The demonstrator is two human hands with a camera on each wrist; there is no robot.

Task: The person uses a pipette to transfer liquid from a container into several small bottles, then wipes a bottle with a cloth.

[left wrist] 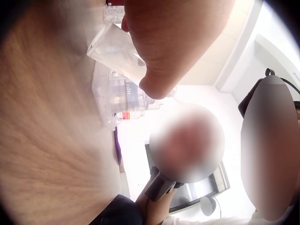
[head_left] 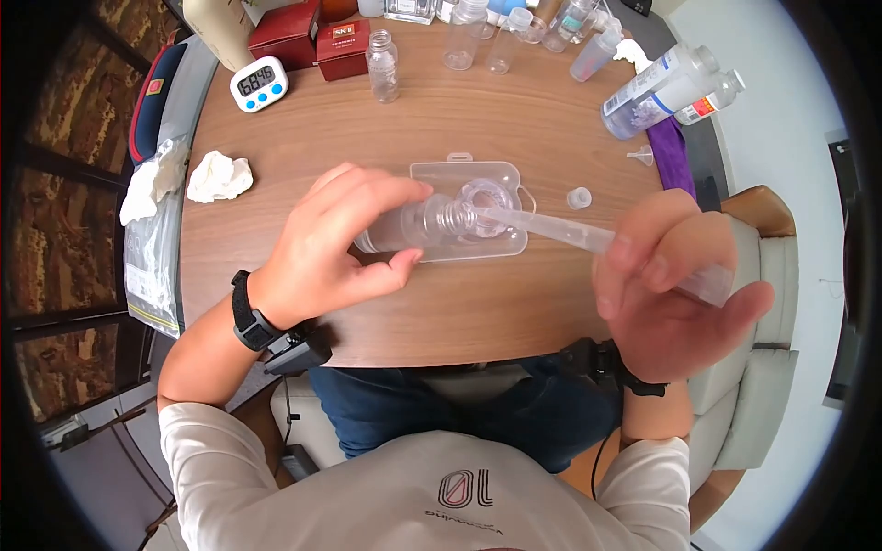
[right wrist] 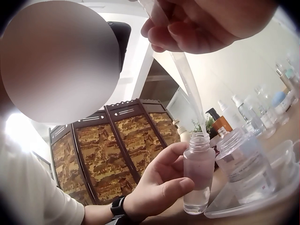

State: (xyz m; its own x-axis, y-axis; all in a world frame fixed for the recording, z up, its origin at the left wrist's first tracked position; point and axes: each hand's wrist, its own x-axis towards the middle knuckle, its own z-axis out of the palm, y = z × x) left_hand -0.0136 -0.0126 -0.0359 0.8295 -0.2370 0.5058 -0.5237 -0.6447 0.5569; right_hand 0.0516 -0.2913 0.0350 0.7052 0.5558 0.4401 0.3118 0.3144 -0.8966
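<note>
Prob. midway: the bottle (right wrist: 197, 180) is uncapped w/ what looks like some liquid low down, and the pipette (head_left: 560, 230) has its tip at the mouth. The jar (right wrist: 248, 171) is open too, w/ liquid inside. So opening is done; left to do, I'd judge, is finishing w/ the pipette, then closing both. How much liquid has gone across, can't tell.

Left hand (head_left: 331, 230) grips the bottle round its side, fingers one way, thumb the other; right hand (head_left: 675, 275) pinches the pipette's upper part, off to the right. The bottle is mid-desk (head_left: 404, 326), just left of the jar, which sits on the tray (head_left: 441, 251).

Count: 1 bottle in hand, 1 pipette, 1 jar, 1 tray. Right of the tray, 1 small cap-like piece (head_left: 579, 197) and, farther, 1 funnel (head_left: 640, 156). Far right, 2 big bottles (head_left: 648, 92) w/ labels, plus 1 purple cloth (head_left: 673, 151). Far left, 1 timer (head_left: 259, 84), at least 2 red boxes (head_left: 343, 50), and 1 clear bottle (head_left: 383, 66) standing apart. Crumpled tissues: 2 at left, incl. the nearer-in one (head_left: 220, 176). Far-edge small bottles: several, too overlapped for an exact no.
</note>
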